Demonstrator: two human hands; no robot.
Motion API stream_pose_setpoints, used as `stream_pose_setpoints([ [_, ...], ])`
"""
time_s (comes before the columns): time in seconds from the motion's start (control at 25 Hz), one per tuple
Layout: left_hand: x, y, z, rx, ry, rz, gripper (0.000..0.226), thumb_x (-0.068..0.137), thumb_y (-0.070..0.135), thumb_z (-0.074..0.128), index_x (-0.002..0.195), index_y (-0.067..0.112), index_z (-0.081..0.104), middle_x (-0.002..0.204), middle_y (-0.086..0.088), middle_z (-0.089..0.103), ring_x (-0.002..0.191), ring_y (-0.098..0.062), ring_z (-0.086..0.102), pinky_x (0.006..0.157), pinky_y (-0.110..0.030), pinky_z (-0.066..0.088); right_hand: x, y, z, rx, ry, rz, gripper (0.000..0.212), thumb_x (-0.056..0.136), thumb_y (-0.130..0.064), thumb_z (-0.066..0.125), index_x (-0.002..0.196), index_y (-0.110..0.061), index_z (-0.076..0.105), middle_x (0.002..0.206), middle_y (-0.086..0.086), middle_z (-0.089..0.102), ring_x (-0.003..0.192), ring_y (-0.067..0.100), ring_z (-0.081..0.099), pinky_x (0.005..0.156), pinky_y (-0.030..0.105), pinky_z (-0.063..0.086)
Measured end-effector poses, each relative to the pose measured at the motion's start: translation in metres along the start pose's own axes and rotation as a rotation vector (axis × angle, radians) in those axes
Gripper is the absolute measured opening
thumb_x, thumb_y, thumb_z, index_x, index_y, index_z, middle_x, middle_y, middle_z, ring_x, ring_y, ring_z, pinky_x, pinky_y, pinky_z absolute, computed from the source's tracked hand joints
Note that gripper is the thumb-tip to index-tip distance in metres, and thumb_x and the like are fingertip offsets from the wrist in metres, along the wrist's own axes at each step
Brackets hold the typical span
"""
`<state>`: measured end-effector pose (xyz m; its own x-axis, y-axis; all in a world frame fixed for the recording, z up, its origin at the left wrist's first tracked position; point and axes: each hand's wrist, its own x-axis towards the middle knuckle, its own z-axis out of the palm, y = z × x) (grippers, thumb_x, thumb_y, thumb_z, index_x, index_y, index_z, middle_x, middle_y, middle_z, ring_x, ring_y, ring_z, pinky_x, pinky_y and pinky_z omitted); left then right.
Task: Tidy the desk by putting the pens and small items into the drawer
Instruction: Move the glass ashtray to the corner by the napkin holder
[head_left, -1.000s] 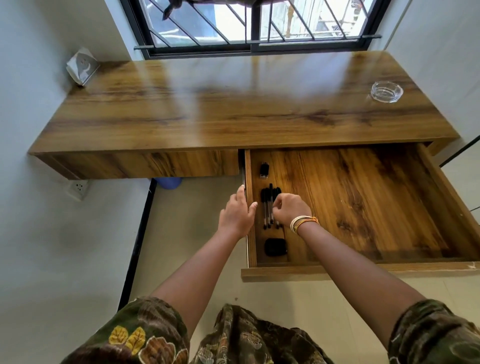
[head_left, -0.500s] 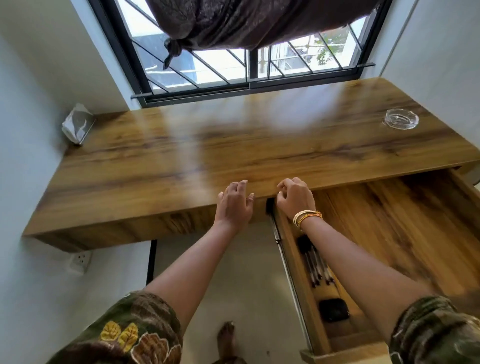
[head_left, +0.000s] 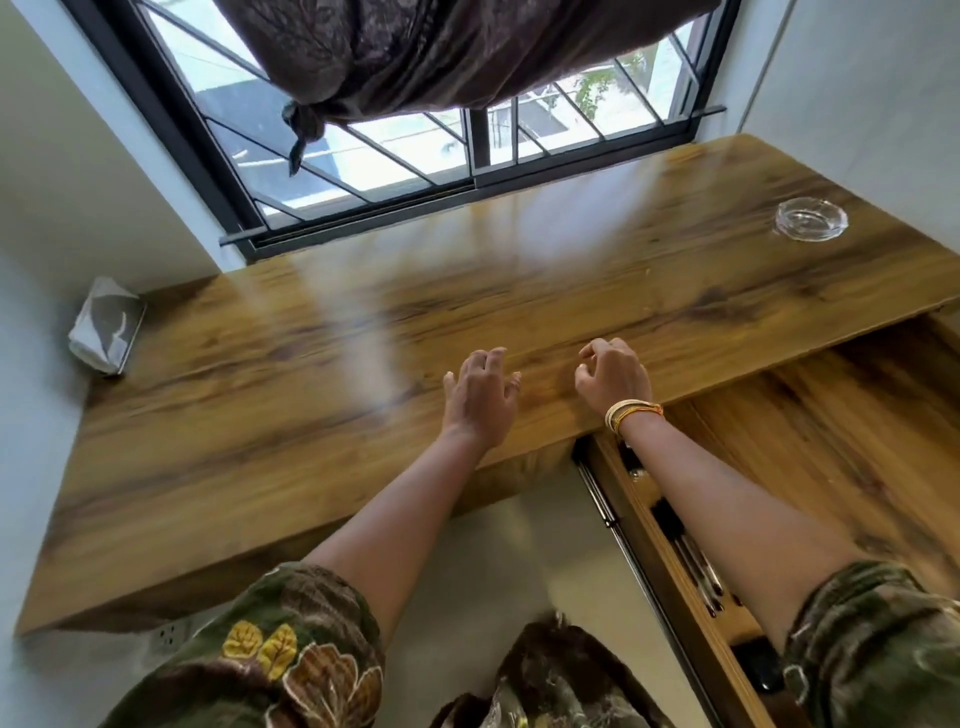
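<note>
— Grip check: what do the hands hold?
— Nothing. Left hand (head_left: 480, 397) hovers over the desk (head_left: 322, 364) with fingers loosely spread; right hand (head_left: 613, 382) has fingers loosely curled, empty (bangles (head_left: 631, 415) at the wrist).
— And the pens (head_left: 698, 571)?
— Below the right hand, in the open drawer (head_left: 841, 467), partly hidden under that forearm. Glass ashtray (head_left: 810, 219) sits far beyond it.

bright window (head_left: 415, 140) daylight, glare streaks across desk (head_left: 467, 291), wide-angle edge warping
</note>
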<state>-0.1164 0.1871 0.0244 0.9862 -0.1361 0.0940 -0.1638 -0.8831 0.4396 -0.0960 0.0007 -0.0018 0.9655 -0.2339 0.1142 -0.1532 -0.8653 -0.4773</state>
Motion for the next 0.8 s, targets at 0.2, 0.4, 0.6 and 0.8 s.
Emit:
stream_pose_setpoints([
  [0.2, 0.063, 0.016, 0.024, -0.03, -0.082, 0.062, 0.047, 0.099, 0.033, 0.046, 0.142, 0.014, 0.041, 0.141, -0.007, 0.048, 0.132, -0.025, 0.044, 0.113, -0.058, 0.024, 0.057, 0.032, -0.004, 0.017, 0.081, 0.128, 0.027, 0.083, -0.016, 0.057, 0.109, -0.009, 0.062, 0.11, 0.018, 0.062, 0.103, 0.036, 0.059, 0.087, 0.041, 0.051],
  [0.4, 0.152, 0.056, 0.06, -0.027, -0.151, 0.083, 0.048, 0.098, 0.034, 0.047, 0.141, 0.014, 0.043, 0.139, -0.008, 0.048, 0.132, -0.026, 0.043, 0.112, -0.061, 0.023, 0.145, 0.078, -0.024, 0.185, 0.206, 0.387, 0.037, 0.084, -0.018, 0.053, 0.119, -0.008, 0.053, 0.114, 0.018, 0.064, 0.107, 0.037, 0.06, 0.088, 0.041, 0.048],
  [0.6, 0.227, 0.111, 0.098, -0.025, -0.259, 0.146, 0.049, 0.099, 0.039, 0.042, 0.142, 0.014, 0.04, 0.141, -0.007, 0.044, 0.133, -0.026, 0.041, 0.111, -0.062, 0.021, 0.22, 0.132, -0.059, 0.346, 0.384, 0.624, 0.041, 0.086, -0.018, 0.05, 0.124, -0.004, 0.048, 0.12, 0.019, 0.061, 0.111, 0.037, 0.056, 0.09, 0.04, 0.043],
  [0.8, 0.264, 0.118, 0.134, 0.17, -0.37, 0.21, 0.059, 0.099, 0.051, 0.026, 0.151, 0.026, 0.016, 0.16, -0.008, 0.004, 0.149, -0.026, -0.004, 0.115, -0.061, -0.005, 0.268, 0.188, -0.087, 0.394, 0.496, 0.719, 0.054, 0.09, -0.026, 0.044, 0.142, -0.013, 0.035, 0.144, 0.011, 0.048, 0.127, 0.033, 0.048, 0.101, 0.037, 0.036],
])
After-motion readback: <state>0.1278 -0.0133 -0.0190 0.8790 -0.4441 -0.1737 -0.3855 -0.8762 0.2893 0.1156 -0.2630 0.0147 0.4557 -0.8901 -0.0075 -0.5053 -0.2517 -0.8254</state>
